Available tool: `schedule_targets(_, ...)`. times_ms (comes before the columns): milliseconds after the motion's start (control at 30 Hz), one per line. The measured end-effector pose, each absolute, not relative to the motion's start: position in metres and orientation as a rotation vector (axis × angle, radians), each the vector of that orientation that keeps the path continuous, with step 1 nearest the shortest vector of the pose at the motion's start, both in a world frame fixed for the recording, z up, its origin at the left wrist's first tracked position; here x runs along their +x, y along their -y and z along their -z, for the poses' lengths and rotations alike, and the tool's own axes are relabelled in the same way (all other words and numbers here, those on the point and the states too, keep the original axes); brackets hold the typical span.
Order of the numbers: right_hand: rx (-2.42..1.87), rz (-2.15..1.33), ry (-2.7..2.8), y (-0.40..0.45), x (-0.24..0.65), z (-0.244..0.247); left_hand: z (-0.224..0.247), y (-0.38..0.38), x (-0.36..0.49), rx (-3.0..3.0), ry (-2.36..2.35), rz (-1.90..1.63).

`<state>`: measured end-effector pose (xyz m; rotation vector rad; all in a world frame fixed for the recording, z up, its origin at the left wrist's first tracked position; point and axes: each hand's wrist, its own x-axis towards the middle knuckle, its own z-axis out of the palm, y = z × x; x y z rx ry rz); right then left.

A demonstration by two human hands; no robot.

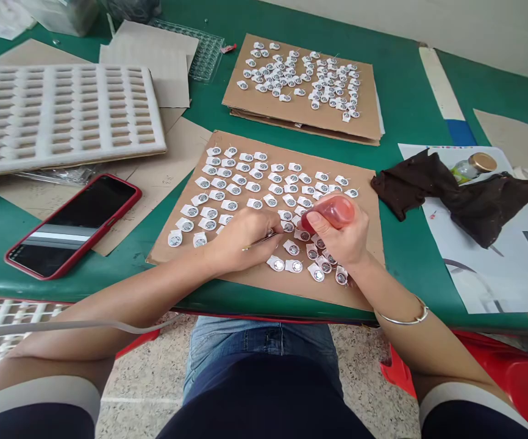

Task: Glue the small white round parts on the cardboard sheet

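On the green table lies a cardboard sheet with rows of small white tabs, each bearing a round silvery piece. Over the middle of the sheet, my left hand is closed on a thin metal tool, its fingers pinched near the tabs. My right hand wraps round a soft, reddish translucent bottle, which is tilted with its narrower end toward my left hand. The bottle's tip and the piece under my left fingertips are hard to make out.
Behind stands a second cardboard stack with similar pieces. At left are a red-cased phone and a white foam tray. A dark cloth and a gold-lidded jar lie at right on white paper.
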<state>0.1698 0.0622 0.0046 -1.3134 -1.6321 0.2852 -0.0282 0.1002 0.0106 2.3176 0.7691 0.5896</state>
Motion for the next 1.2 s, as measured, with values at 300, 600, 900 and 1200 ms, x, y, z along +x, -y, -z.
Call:
schedule_targets(300, -1.327, -0.266, 1.625, -0.0629, 0.1692, -0.0046, -0.0079, -0.1021, -0.0259, 2.271, -0.816, -0.654)
schedule_targets(600, -1.312, -0.275, 1.613, -0.0621, 0.1676, -0.0045, -0.0075, -0.1041, -0.0259, 2.189, -0.897, -0.603)
schedule_targets(900, -1.307, -0.309, 1.618, -0.0616, 0.166, -0.0047, -0.0136, -0.105, -0.0249, 2.114, -0.923, -0.583)
schedule_targets(1200, -1.273, -0.294, 1.634, -0.0631, 0.1649, -0.0011, -0.0115, -0.1092, -0.0233, 2.029, -0.959, -0.57)
